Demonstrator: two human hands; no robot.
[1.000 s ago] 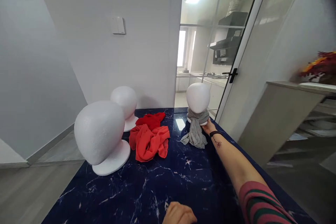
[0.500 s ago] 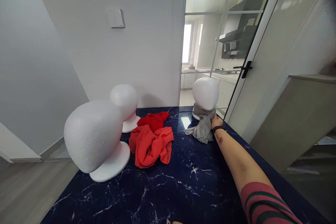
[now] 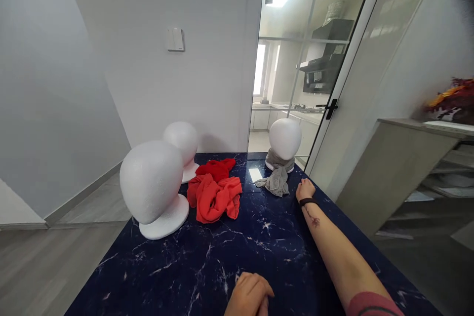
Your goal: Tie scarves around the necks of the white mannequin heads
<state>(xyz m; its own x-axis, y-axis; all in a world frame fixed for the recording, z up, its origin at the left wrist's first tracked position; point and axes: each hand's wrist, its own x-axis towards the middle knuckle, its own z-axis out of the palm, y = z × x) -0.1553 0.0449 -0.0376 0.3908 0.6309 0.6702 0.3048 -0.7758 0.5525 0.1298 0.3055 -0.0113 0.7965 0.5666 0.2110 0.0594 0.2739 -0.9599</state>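
Observation:
My right hand (image 3: 305, 189) hovers over or rests on the table's right side, its fingers curled in with nothing seen in them. Just beyond it a grey scarf (image 3: 278, 181) circles the neck of a white foam head (image 3: 285, 138), its knotted end spread on the tabletop. Hand and scarf are apart. At the bottom edge, my left hand (image 3: 249, 292) has bent fingers and shows nothing held. A crumpled bright red scarf (image 3: 214, 198) lies left of centre, in front of a darker red cloth (image 3: 218, 168).
Two more bare foam heads, a near one (image 3: 151, 182) and a far one (image 3: 182, 140), stand on the left of the dark blue marbled table (image 3: 218, 276). A wall is behind the table. A glass door (image 3: 329, 108) and a shelf unit (image 3: 392, 158) are on the right.
My right hand has let go of the grey scarf and drawn back towards me. My left hand has come further into view at the bottom. The view has shifted slightly.

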